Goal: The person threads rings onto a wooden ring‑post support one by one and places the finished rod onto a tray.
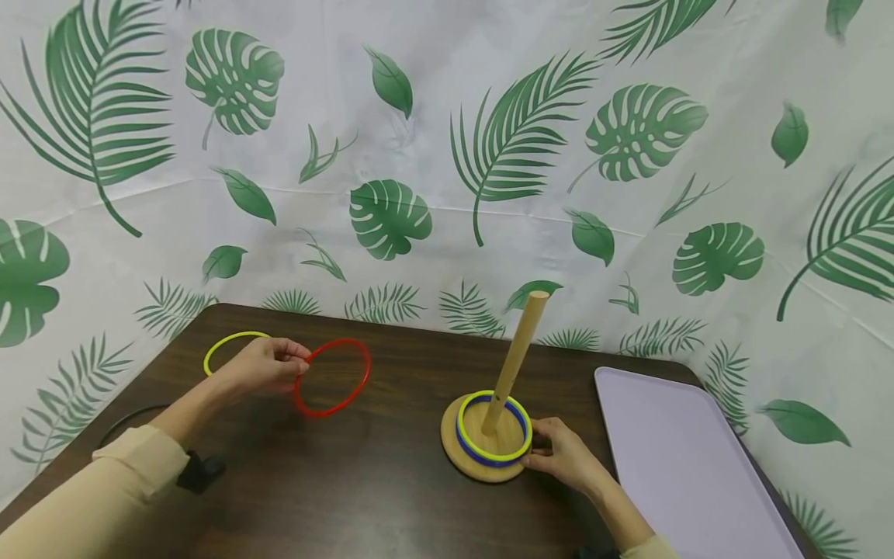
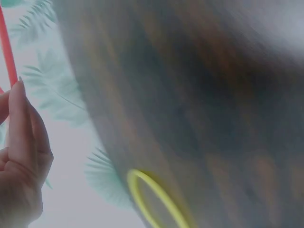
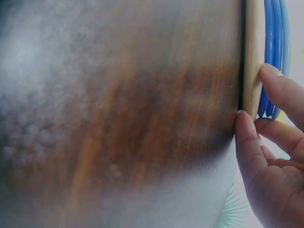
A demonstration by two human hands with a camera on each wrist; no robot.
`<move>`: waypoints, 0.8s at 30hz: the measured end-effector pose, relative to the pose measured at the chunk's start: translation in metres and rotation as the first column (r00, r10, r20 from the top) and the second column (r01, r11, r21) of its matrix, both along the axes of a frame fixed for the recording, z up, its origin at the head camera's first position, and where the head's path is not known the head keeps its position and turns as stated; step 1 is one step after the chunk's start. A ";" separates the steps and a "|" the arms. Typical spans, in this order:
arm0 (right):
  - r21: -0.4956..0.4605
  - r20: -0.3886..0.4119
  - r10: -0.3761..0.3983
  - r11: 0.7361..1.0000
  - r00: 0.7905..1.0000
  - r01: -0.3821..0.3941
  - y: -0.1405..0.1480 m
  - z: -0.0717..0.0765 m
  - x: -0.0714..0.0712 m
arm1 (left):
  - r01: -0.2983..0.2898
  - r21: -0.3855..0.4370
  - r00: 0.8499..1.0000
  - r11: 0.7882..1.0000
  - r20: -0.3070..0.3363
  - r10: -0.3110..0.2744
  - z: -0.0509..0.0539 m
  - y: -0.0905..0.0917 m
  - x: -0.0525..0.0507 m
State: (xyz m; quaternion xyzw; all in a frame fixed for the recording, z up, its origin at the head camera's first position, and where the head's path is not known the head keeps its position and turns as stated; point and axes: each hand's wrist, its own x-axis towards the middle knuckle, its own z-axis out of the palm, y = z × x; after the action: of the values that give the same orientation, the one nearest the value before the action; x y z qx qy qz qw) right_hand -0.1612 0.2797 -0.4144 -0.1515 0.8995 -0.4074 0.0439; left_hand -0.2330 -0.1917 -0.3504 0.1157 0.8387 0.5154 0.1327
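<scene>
My left hand pinches a thin red ring by its left side, raised above the left part of the table. Its fingertips on the ring also show at the edge of the left wrist view. A wooden stand with an upright peg and a round base stands right of the middle. Around the peg lie blue rings with a yellow ring on top. At the stand's right side my right hand grips the base edge with thumb and fingers, the thumb close beside the blue rings.
Another yellow ring lies at the table's back left, partly behind my left hand. A pale purple tray lies along the right side. A dark cable runs near the left edge. Behind the dark wooden table hangs a leaf-patterned cloth.
</scene>
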 end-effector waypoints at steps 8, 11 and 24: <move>0.008 -0.007 0.001 1.000 1.000 0.000 0.000 0.001 0.001 | 0.028 0.098 0.999 0.995 -0.046 -0.023 0.030 0.035 0.005; 0.000 0.006 -0.004 1.000 1.000 0.004 0.000 0.001 0.001 | 0.034 0.129 0.998 0.991 -0.052 -0.027 0.038 0.047 0.008; -0.027 0.028 -0.007 1.000 1.000 0.008 -0.001 0.002 0.002 | 0.062 0.278 0.997 0.959 -0.061 -0.047 0.073 0.100 0.012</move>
State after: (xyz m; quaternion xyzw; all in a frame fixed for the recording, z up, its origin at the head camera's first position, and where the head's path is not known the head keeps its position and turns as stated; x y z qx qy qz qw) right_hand -0.1596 0.2791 -0.4128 -0.1430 0.8938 -0.4217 0.0529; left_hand -0.2206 -0.0914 -0.2777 0.1702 0.7573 0.6214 0.1069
